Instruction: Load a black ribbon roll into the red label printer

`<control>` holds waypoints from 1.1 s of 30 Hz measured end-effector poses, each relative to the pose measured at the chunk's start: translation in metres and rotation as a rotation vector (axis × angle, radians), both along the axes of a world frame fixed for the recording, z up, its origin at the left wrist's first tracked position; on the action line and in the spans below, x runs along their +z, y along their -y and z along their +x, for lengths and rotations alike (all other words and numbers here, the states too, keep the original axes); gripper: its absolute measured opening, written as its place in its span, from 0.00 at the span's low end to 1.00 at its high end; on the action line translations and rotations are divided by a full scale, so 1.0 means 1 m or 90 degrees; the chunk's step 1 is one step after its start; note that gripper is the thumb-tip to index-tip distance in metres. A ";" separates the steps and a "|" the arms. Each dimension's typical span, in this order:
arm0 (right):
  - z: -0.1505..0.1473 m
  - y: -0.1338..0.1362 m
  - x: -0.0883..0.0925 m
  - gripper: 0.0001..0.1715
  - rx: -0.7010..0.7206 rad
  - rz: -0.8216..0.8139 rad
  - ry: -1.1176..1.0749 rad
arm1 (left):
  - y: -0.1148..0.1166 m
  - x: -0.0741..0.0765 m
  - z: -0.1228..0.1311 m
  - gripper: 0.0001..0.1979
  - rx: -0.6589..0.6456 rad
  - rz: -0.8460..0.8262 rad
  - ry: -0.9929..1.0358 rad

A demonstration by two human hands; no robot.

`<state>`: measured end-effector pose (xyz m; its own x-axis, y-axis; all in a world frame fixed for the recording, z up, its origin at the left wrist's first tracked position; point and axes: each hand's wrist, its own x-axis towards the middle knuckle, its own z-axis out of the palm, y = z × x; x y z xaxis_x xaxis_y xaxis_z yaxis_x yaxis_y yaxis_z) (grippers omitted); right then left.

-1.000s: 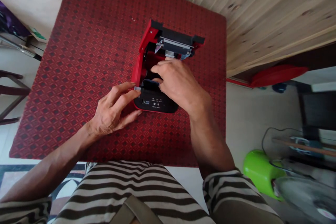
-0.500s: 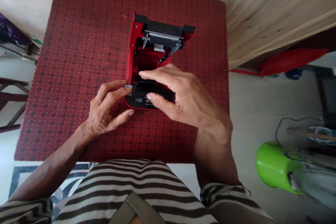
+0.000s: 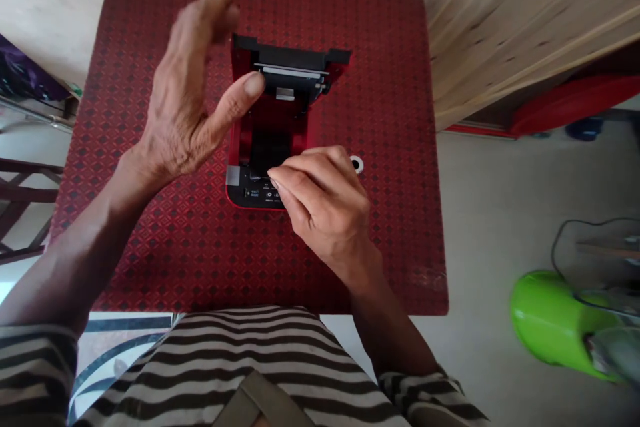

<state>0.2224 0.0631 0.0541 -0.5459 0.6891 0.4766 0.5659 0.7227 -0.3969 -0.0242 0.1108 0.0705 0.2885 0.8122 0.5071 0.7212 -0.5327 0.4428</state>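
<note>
A red and black receipt printer (image 3: 270, 127) stands open on the red patterned tablecloth (image 3: 150, 213), its black lid (image 3: 290, 57) tipped back. My left hand (image 3: 193, 87) is raised above the printer's left side, fingers apart and motion-blurred, holding nothing. My right hand (image 3: 320, 203) rests on the printer's front right corner near the black control panel (image 3: 253, 190), fingers curled together over the edge. What they hold, if anything, is hidden. A small white ring-shaped thing (image 3: 357, 163) shows just past my right knuckles.
The square table stands against a wooden plank wall (image 3: 500, 13). A green plastic object (image 3: 550, 323) sits on the floor at right, with a red item (image 3: 570, 103) under the wall. Dark chair legs (image 3: 20, 180) are at the left edge.
My left hand has let go of the printer's front left corner and lifted up above it. My right hand has drawn back from the paper bay to the front right corner.
</note>
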 end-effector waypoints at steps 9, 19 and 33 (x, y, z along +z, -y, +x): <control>0.006 0.010 -0.012 0.14 -0.039 0.047 -0.068 | 0.037 -0.012 0.009 0.24 -0.063 0.013 0.045; 0.000 0.011 -0.017 0.15 -0.074 0.090 -0.035 | 0.059 -0.045 0.006 0.28 -0.075 0.015 -0.005; 0.004 0.018 -0.016 0.19 -0.088 0.050 -0.123 | 0.065 -0.059 0.007 0.40 -0.059 0.071 -0.074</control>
<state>0.2262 0.0452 0.0379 -0.3428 0.7077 0.6178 0.5805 0.6766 -0.4530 -0.0173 0.0458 0.0119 0.4214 0.7199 0.5514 0.7098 -0.6404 0.2936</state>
